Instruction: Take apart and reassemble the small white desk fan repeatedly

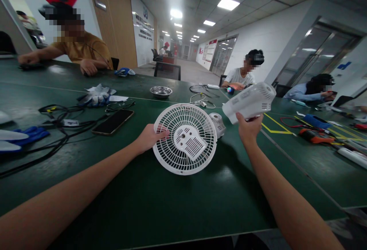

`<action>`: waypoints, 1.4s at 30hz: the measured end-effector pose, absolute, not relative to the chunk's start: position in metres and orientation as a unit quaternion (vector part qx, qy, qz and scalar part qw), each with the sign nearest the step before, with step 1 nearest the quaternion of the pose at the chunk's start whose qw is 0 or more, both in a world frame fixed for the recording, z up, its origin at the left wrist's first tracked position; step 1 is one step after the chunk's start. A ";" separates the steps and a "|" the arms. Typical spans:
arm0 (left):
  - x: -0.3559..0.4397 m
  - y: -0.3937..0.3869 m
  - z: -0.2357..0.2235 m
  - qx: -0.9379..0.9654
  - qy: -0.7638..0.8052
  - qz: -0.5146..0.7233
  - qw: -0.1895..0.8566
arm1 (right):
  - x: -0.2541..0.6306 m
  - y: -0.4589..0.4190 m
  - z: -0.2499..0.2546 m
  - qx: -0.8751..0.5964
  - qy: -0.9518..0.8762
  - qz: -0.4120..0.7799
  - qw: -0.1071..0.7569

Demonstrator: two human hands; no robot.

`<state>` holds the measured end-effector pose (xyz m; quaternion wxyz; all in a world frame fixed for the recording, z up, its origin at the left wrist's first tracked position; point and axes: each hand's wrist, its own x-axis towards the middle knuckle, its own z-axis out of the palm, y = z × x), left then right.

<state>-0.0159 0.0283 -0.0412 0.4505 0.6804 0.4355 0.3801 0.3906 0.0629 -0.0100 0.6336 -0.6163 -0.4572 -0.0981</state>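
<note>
My left hand [151,137] grips the left rim of a round white fan grille [160,154], its thumb laid over the slats. The grille is tilted up above the green table, its slotted middle plate [190,143] facing me. Raised to the right, my right hand [250,125] is closed round the underside of a white plastic fan housing [249,101] with vent slots at its far end. Another white vented part [217,124] shows behind the grille's right edge and is partly hidden by it. The grille and the housing are apart.
Around the green table [172,211] are a phone [114,122], black cables [61,131], gloves [97,95], a metal bowl [161,91] and white cords [200,103]. An orange-and-black tool [315,136] lies at right. Several people sit along the far side.
</note>
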 end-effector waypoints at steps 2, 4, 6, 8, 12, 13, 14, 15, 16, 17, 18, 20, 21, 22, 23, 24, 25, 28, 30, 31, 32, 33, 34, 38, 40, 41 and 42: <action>-0.016 0.028 -0.042 0.681 0.434 0.382 0.449 | 0.376 0.058 -0.009 -0.617 -0.489 -0.085 0.611; -0.016 0.029 -0.042 0.680 0.434 0.384 0.449 | 0.364 0.056 -0.015 -0.638 -0.524 -0.049 0.562; -0.016 0.029 -0.043 0.678 0.437 0.385 0.448 | 0.357 0.058 -0.025 -0.656 -0.551 -0.011 0.516; -0.016 0.030 -0.044 0.678 0.439 0.385 0.447 | 0.355 0.060 -0.034 -0.668 -0.561 0.009 0.489; -0.017 0.033 -0.047 0.677 0.436 0.384 0.452 | 0.355 0.064 -0.042 -0.684 -0.566 0.015 0.460; -0.017 0.034 -0.048 0.674 0.436 0.386 0.454 | 0.355 0.064 -0.042 -0.686 -0.569 0.020 0.453; -0.017 0.035 -0.049 0.672 0.436 0.388 0.456 | 0.355 0.064 -0.043 -0.687 -0.572 0.025 0.448; -0.017 0.035 -0.049 0.672 0.435 0.389 0.456 | 0.356 0.063 -0.043 -0.686 -0.574 0.028 0.446; -0.017 0.035 -0.050 0.673 0.434 0.390 0.455 | 0.358 0.063 -0.042 -0.684 -0.576 0.026 0.448; -0.017 0.035 -0.049 0.674 0.433 0.390 0.453 | 0.361 0.064 -0.041 -0.681 -0.576 0.018 0.451; -0.016 0.034 -0.049 0.676 0.433 0.390 0.452 | 0.365 0.064 -0.040 -0.680 -0.575 0.004 0.456; -0.016 0.031 -0.046 0.678 0.434 0.388 0.450 | 0.376 0.065 -0.038 -0.684 -0.567 -0.024 0.459; -0.016 0.029 -0.044 0.678 0.434 0.386 0.450 | 0.382 0.066 -0.037 -0.691 -0.559 -0.029 0.458; -0.016 0.028 -0.042 0.678 0.435 0.385 0.451 | 0.387 0.067 -0.037 -0.701 -0.548 -0.025 0.456; -0.016 0.027 -0.041 0.677 0.436 0.383 0.453 | 0.391 0.068 -0.037 -0.712 -0.536 -0.016 0.454; -0.016 0.026 -0.039 0.676 0.437 0.381 0.455 | 0.395 0.069 -0.037 -0.721 -0.524 -0.006 0.453; -0.016 0.025 -0.038 0.676 0.438 0.378 0.456 | 0.397 0.069 -0.037 -0.728 -0.515 0.000 0.453; -0.016 0.023 -0.035 0.676 0.442 0.377 0.454 | 0.400 0.070 -0.038 -0.730 -0.509 -0.019 0.457; -0.016 0.023 -0.036 0.676 0.440 0.377 0.456 | 0.400 0.069 -0.037 -0.732 -0.512 -0.034 0.449; -0.016 0.024 -0.036 0.676 0.439 0.376 0.458 | 0.400 0.069 -0.037 -0.736 -0.513 -0.035 0.441; -0.016 0.024 -0.037 0.675 0.439 0.375 0.459 | 0.400 0.069 -0.036 -0.740 -0.515 -0.034 0.432; -0.015 0.025 -0.038 0.675 0.442 0.374 0.458 | 0.400 0.069 -0.035 -0.742 -0.519 -0.034 0.423; -0.015 0.026 -0.039 0.673 0.446 0.375 0.455 | 0.400 0.069 -0.034 -0.743 -0.524 -0.034 0.415; -0.015 0.031 -0.044 0.672 0.458 0.378 0.443 | 0.401 0.072 -0.034 -0.739 -0.540 -0.038 0.401; -0.015 0.032 -0.045 0.677 0.451 0.379 0.442 | 0.401 0.073 -0.035 -0.741 -0.536 -0.036 0.402; -0.016 0.032 -0.045 0.678 0.448 0.379 0.443 | 0.401 0.074 -0.036 -0.740 -0.535 -0.035 0.405; -0.016 0.032 -0.045 0.678 0.447 0.381 0.443 | 0.401 0.074 -0.036 -0.739 -0.535 -0.033 0.408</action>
